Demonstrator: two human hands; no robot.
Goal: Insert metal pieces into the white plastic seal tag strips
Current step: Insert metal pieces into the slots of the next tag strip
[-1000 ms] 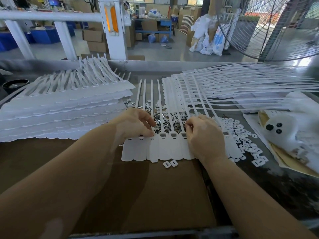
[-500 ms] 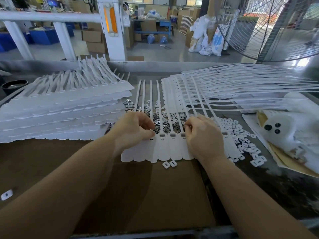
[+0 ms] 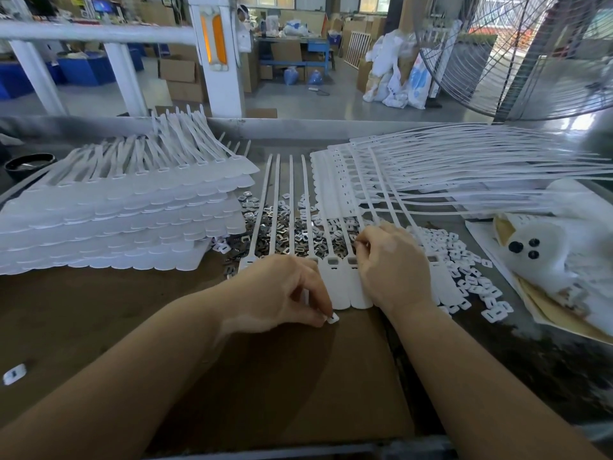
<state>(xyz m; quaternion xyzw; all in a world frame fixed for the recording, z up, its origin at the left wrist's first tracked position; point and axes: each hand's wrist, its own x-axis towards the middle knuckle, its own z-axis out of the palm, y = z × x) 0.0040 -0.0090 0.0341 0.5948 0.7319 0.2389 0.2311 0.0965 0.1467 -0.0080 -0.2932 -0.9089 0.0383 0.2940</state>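
Seal tag strips (image 3: 345,287), flat white plastic; left hand (image 3: 282,293) pinches small white clip (image 3: 332,318), right hand (image 3: 391,263) curled.

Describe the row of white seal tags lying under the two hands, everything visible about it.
The row of seal tags is a joined strip of white, matte plastic tags lying flat on the brown board. Each has a rounded flag end toward the person, a small rectangular socket above it, and a long thin tail running away over the scattered metal pieces. The left hand covers its left part, and the right hand rests on its right part, fingers at a socket.
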